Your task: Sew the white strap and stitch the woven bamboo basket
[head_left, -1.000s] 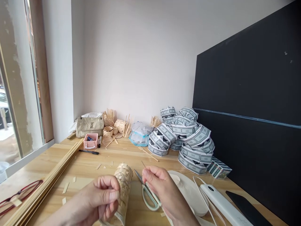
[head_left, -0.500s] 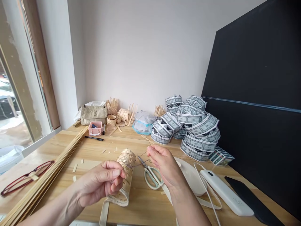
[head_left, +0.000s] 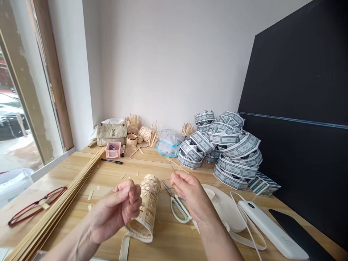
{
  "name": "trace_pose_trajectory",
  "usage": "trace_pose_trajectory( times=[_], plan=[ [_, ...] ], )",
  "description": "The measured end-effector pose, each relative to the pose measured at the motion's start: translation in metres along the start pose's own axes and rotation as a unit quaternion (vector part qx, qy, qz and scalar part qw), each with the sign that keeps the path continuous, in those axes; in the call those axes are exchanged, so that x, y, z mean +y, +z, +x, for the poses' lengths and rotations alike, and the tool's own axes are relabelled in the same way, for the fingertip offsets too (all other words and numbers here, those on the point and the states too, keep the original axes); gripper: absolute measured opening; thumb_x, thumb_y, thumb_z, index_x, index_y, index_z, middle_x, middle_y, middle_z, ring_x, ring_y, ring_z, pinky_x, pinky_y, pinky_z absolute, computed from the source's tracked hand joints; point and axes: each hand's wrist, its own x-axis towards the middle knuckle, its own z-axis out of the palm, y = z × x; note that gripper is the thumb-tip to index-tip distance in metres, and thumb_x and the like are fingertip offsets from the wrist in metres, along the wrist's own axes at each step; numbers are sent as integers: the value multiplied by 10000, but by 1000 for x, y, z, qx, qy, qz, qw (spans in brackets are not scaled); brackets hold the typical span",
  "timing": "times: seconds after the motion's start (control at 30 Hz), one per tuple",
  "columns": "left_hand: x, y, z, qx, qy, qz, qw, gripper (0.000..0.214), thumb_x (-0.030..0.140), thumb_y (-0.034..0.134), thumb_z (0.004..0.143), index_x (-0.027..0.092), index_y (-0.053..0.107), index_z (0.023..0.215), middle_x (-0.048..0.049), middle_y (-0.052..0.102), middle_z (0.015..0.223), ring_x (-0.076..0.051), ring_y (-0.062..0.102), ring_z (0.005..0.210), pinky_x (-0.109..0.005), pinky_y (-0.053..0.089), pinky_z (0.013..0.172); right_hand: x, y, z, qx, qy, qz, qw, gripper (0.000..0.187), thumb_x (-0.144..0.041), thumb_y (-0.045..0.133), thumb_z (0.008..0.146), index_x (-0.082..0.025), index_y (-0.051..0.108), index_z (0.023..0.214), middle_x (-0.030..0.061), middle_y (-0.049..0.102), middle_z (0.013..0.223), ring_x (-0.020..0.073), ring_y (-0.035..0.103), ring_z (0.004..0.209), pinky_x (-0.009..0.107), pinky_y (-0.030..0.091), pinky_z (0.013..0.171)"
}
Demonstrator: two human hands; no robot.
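Observation:
My right hand (head_left: 190, 192) pinches a thin needle (head_left: 173, 169) between thumb and fingertips, its tip pointing up. A dark thread (head_left: 164, 179) runs from there toward my left hand (head_left: 116, 206), crossing loosely over a woven basket. The left fingers are closed, thumb pressed to the index finger, on what seems to be the thread. Between my hands the cylindrical basket (head_left: 150, 203) of pale strips lies on its side, its cloth-edged opening facing me. A fabric band (head_left: 124, 248) trails from that rim. Scissors (head_left: 178, 208) with pale green handles lie beside the basket, partly behind my right hand.
A bundle of long strips (head_left: 67, 192) and red glasses (head_left: 38, 206) lie left. Behind are a pink box (head_left: 113, 153), a handbag (head_left: 111, 135) and small baskets (head_left: 146, 134). Rolls of patterned ribbon (head_left: 236, 156), a fabric band roll (head_left: 233, 217) and a white power bank (head_left: 272, 228) stand right.
My left hand has moved slightly up and left, away from the basket, uncovering more of its opening. The right hand still holds the needle. The view has shifted a little left.

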Motion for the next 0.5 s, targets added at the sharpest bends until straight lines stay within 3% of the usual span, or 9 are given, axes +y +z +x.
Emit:
trace_pose_trajectory(
  times=[0.17, 0.3, 0.43, 0.5],
  plan=[
    [-4, 2, 0, -6, 73, -86, 994, 114, 137, 673, 741, 121, 592, 663, 26, 476, 625, -37, 468, 523, -131, 412, 490, 3, 5, -4, -11, 1, -26, 1000, 360, -483, 534, 740, -169, 478, 573, -90, 191, 455, 70, 144, 445, 222, 112, 438],
    [-6, 6, 2, 11, 146, -135, 980, 148, 125, 708, 707, 121, 579, 633, 27, 484, 613, -37, 467, 517, -124, 428, 480, 3, 10, -14, -21, -34, -118, 992, 354, -449, 468, 794, -174, 466, 570, -66, 235, 488, 85, 210, 464, 221, 163, 447],
    [-3, 11, 2, 76, 204, -156, 963, 167, 103, 766, 628, 131, 602, 619, 25, 515, 623, -38, 483, 529, -114, 434, 471, 1, 22, -32, -48, -103, -222, 968, 351, -380, 402, 852, -180, 423, 565, -43, 314, 515, 99, 311, 492, 215, 234, 461],
    [-1, 12, 5, 129, 210, -147, 958, 194, 112, 813, 557, 138, 636, 632, 15, 550, 658, -43, 514, 569, -120, 463, 516, 3, 32, -42, -60, -174, -260, 948, 356, -321, 388, 876, -179, 390, 550, -35, 363, 518, 93, 353, 487, 207, 251, 459]
  ],
)
